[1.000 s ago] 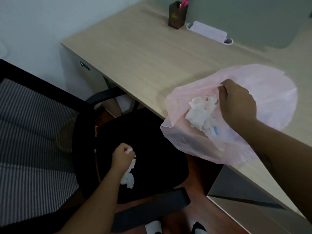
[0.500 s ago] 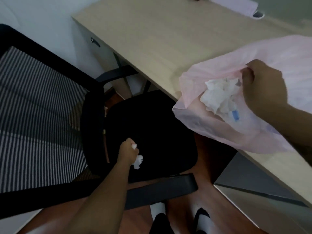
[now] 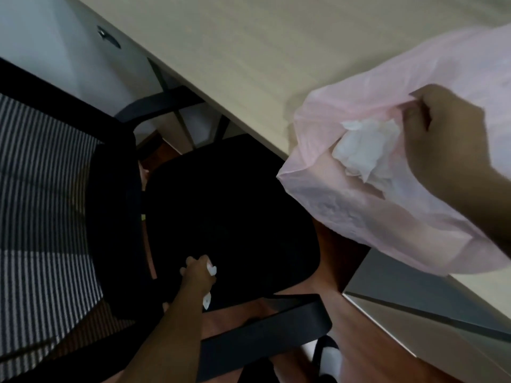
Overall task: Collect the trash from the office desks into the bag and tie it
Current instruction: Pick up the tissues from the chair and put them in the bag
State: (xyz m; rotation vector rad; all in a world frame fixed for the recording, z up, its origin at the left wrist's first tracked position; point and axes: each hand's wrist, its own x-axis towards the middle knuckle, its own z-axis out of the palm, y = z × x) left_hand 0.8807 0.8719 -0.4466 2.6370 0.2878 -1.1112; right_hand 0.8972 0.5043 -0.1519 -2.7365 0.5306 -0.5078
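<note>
Clenched around a scrap of white tissue (image 3: pixel 209 283), the left hand (image 3: pixel 197 278) hangs low over the front part of the chair seat, while the right hand (image 3: pixel 445 139) pinches the gathered rim of the pink trash bag (image 3: pixel 359 214) and holds it up at the desk's edge. Largest in view is the pale wood desk (image 3: pixel 249 51), running across the top of the frame, with a small dark handle (image 3: pixel 109 40) on the white panel below its left end. Next comes the black office chair (image 3: pixel 226 217), pushed partly under the desk: its striped mesh back fills the left side, its dark seat lies in the middle, and one armrest (image 3: pixel 265 330) crosses the bottom of the view in front of the left forearm. The bag hangs open just right of the seat, its mouth facing the camera, partly over the desk and partly past its edge. Inside it, close beside the right hand's fingers, sits a crumpled wad of white tissues (image 3: pixel 362 150). Bits of the held tissue stick out above and below the left fist. Reddish-brown floor (image 3: pixel 340 250) shows beneath the chair, and a white sock (image 3: pixel 330 357) appears at the bottom edge.
</note>
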